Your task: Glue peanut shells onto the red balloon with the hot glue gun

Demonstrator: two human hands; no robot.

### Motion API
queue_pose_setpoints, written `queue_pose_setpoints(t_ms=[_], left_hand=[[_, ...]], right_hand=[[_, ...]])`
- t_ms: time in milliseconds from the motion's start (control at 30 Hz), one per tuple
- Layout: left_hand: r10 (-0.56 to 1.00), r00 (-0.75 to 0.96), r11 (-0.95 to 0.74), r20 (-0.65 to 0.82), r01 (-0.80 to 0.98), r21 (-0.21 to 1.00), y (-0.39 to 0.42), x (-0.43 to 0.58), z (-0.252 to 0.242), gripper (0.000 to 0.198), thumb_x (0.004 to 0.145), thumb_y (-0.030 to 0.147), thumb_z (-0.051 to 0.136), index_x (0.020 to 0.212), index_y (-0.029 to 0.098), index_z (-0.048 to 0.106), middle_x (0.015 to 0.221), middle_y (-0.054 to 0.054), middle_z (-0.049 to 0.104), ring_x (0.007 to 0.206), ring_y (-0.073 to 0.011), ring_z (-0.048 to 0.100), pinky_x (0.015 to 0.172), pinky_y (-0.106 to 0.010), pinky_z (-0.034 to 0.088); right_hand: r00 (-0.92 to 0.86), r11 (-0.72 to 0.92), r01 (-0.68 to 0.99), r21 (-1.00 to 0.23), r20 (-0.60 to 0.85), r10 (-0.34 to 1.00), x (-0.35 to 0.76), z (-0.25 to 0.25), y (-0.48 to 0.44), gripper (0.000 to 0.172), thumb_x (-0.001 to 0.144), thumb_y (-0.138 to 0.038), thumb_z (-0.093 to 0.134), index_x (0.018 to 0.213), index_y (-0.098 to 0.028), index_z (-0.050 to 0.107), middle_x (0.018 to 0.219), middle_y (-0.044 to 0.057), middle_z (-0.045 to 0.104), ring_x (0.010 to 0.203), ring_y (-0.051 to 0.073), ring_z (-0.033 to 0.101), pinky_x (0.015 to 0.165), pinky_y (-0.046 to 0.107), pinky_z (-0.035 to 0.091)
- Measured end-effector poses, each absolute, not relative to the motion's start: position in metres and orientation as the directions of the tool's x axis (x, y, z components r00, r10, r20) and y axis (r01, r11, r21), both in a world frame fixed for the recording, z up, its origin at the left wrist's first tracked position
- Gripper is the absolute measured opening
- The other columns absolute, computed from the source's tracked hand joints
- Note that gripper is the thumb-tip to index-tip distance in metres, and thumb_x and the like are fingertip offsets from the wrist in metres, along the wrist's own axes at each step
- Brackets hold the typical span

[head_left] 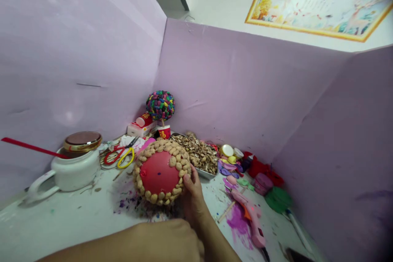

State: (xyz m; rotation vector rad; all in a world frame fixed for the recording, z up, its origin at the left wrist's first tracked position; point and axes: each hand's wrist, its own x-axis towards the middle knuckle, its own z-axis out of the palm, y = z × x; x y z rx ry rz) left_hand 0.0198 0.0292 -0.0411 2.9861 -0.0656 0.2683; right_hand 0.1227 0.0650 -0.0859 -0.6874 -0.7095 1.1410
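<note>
My right hand (195,194) holds the right side of a red balloon (159,172), its thumb on the near face. Tan nut shells (175,196) stuck on the balloon form a thick ring around a bare red patch with a dark dot. My left hand (179,237) crosses low in front of my right forearm, its back to me. Its fingers are bent out of view, so whatever they hold cannot be seen. A pink glue gun (250,217) with its cord lies on the table to the right, near a purple stain.
A metal tray of loose shells (199,153) stands behind the balloon. Scissors (124,155) and a white mug (75,172) with a red stick are at left. A multicoloured ball (160,105) stands in a red cup. Deflated balloons (229,168) lie right. Lilac panels (233,90) enclose the table.
</note>
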Motion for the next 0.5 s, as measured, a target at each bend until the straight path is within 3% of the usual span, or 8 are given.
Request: queue_pose_setpoints(t_ms=[133, 267, 500], left_hand=[[-0.056, 0.975, -0.997, 0.213, -0.064, 0.031, 0.041, 0.025, -0.028, 0.011, 0.070, 0.021, 0.068, 0.065, 0.016, 0.059, 0.069, 0.000, 0.063, 0.063, -0.0139, 0.056, 0.055, -0.026, 0.041], [0.118, 0.919, -0.991, 0.377, 0.083, 0.107, 0.048, 0.030, -0.044, 0.015, 0.075, 0.031, 0.062, 0.073, 0.016, 0.059, 0.080, -0.002, 0.062, 0.077, -0.0154, 0.055, 0.071, -0.028, 0.043], [0.169, 0.794, -0.986, 0.584, 0.140, 0.094, 0.048, 0.033, -0.069, 0.009, 0.080, 0.022, 0.054, 0.073, 0.016, 0.056, 0.073, -0.004, 0.060, 0.073, -0.0157, 0.052, 0.068, -0.030, 0.040]], right_hand=[[0.210, 0.238, -0.519, -0.821, 0.147, 0.967, 0.131, -0.085, 0.076, 0.065, 0.059, -0.043, 0.074, 0.116, -0.024, 0.048, 0.125, 0.008, 0.056, 0.117, 0.029, 0.049, 0.091, 0.045, 0.042], [0.183, 0.225, -0.464, -0.857, 0.156, 0.971, 0.147, -0.085, 0.080, 0.063, 0.056, -0.041, 0.077, 0.111, -0.023, 0.054, 0.122, 0.007, 0.059, 0.117, 0.027, 0.049, 0.099, 0.043, 0.035], [0.116, 0.196, -0.294, -0.935, 0.169, 0.979, 0.165, -0.065, 0.062, 0.058, 0.061, -0.029, 0.077, 0.115, -0.022, 0.056, 0.124, 0.009, 0.057, 0.119, 0.027, 0.047, 0.100, 0.044, 0.031]])
